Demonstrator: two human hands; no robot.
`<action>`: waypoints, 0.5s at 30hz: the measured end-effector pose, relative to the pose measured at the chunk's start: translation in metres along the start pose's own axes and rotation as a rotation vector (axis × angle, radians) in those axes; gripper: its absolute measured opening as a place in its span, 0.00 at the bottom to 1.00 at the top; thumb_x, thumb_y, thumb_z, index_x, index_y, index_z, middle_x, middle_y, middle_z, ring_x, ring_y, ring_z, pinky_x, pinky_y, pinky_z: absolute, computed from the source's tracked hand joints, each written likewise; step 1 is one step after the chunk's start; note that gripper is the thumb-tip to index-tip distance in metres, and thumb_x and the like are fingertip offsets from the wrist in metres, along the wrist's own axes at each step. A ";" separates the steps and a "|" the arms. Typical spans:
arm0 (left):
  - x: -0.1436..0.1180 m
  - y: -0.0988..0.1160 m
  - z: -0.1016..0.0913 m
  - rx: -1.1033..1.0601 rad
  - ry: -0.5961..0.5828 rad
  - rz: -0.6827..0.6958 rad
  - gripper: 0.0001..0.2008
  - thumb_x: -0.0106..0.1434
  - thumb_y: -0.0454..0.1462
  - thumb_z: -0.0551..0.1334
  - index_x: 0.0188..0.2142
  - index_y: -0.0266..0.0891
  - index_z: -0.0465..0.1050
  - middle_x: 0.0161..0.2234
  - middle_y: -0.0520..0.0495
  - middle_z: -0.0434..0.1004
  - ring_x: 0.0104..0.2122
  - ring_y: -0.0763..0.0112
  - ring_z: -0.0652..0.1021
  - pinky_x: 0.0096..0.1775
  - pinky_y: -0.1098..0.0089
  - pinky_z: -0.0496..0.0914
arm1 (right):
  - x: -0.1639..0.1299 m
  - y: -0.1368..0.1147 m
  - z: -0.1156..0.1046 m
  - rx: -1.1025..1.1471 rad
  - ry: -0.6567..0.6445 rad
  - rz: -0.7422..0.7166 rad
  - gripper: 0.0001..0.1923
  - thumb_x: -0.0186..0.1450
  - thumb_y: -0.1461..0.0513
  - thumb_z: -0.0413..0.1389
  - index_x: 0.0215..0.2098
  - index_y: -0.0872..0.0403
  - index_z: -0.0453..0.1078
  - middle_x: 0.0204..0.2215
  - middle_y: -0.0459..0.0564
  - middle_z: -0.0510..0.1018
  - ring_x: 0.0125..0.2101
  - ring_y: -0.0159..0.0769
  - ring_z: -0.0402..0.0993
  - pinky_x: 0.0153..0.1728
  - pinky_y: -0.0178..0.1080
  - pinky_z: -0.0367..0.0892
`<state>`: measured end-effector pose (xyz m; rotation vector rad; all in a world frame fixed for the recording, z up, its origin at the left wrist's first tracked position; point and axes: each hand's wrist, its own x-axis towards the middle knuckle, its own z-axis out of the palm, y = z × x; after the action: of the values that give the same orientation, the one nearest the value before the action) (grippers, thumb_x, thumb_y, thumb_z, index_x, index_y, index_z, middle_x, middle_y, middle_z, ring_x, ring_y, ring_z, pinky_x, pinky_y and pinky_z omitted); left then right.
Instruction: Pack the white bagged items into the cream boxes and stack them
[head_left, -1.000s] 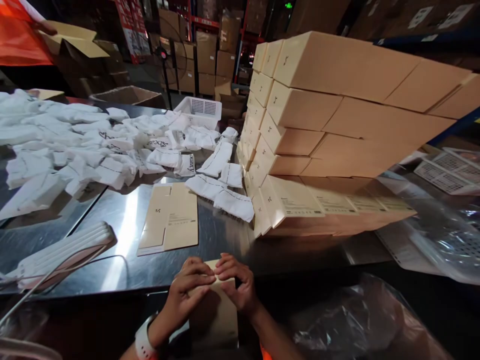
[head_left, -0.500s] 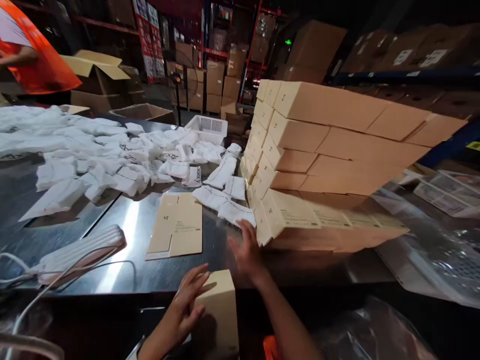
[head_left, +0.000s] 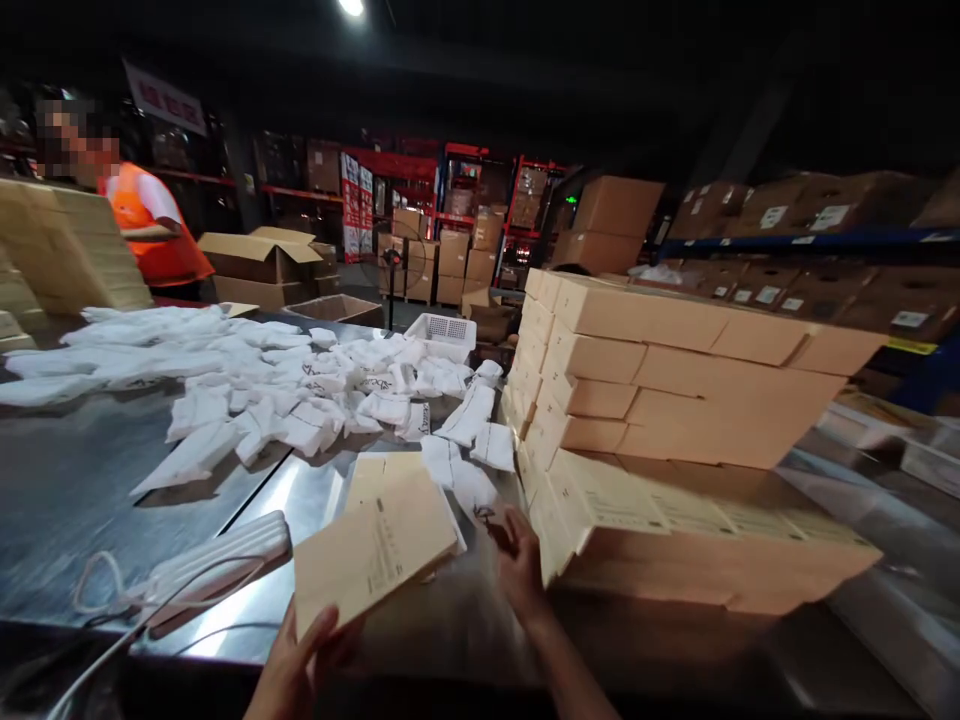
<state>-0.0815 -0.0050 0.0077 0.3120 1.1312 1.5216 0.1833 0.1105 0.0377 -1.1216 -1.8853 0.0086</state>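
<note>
My left hand (head_left: pixel 300 650) grips a tan cardboard box (head_left: pixel 375 550) by its near lower corner, thumb on the face. The box is tilted above the steel table, with small dark print on its face. Behind it, partly covered, lies a flat folded carton (head_left: pixel 375 467). My right hand (head_left: pixel 523 570) has its fingers curled on the near end of a white soft packet (head_left: pixel 471 487) with black print. Close beside that hand rises a stack of tan boxes (head_left: pixel 637 400). More white packets (head_left: pixel 300 425) are heaped across the table.
A white power strip (head_left: pixel 225 565) with loose cables lies on the table (head_left: pixel 90 510) at the left. At the back stands a white plastic basket (head_left: pixel 442 335). A person in an orange vest (head_left: pixel 154 225) is behind a box stack at far left. Shelves with cartons line the background.
My left hand has raised the box from the table's near edge and tilted it over the flat carton. My right hand's fingers have closed on the white packet. The view has tipped upward.
</note>
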 end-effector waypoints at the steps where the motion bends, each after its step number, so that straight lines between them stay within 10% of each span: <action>1: 0.002 -0.006 -0.002 -0.023 -0.027 -0.022 0.52 0.39 0.53 0.78 0.63 0.46 0.63 0.40 0.46 0.86 0.44 0.45 0.84 0.46 0.52 0.78 | -0.003 -0.009 -0.008 0.000 0.044 -0.058 0.19 0.75 0.61 0.42 0.44 0.52 0.76 0.36 0.52 0.80 0.39 0.42 0.80 0.37 0.39 0.77; 9: 0.019 -0.037 -0.019 -0.198 -0.049 -0.150 0.57 0.41 0.54 0.77 0.66 0.39 0.58 0.39 0.42 0.87 0.46 0.44 0.84 0.48 0.53 0.77 | 0.010 -0.052 -0.058 -0.467 0.132 -0.540 0.22 0.70 0.72 0.44 0.51 0.51 0.76 0.38 0.53 0.82 0.45 0.44 0.77 0.45 0.49 0.73; 15: 0.009 -0.029 -0.003 -0.235 -0.102 -0.159 0.38 0.51 0.55 0.71 0.58 0.41 0.71 0.38 0.43 0.87 0.45 0.44 0.84 0.49 0.52 0.76 | 0.029 -0.051 -0.069 -0.533 0.117 -0.664 0.19 0.72 0.71 0.45 0.42 0.52 0.77 0.35 0.50 0.83 0.42 0.42 0.78 0.43 0.46 0.71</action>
<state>-0.0684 -0.0019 -0.0202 0.1344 0.8662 1.4633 0.1917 0.0727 0.1192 -0.7429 -2.1231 -0.9545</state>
